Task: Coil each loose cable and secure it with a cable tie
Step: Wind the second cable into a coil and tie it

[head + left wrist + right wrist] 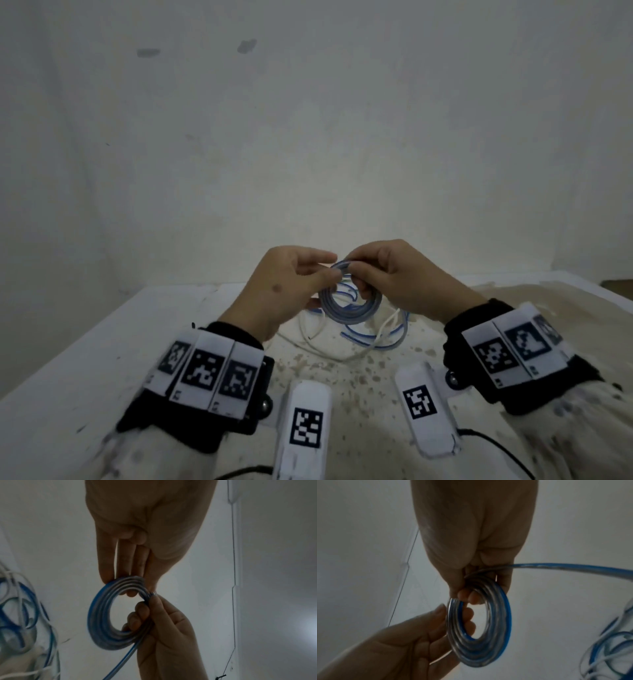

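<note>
Both hands grip a small blue cable coil above the table: left hand pinching its left side, right hand its top. Best to keep loops flat and stacked while feeding in the loose tail.

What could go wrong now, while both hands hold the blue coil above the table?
1. No tie is visible on the coil; it is held only by the left hand and right hand, so loosening either grip may let the loops spring open.
2. Its free tail runs toward the loose cables on the table and may snag or drag them.
</note>
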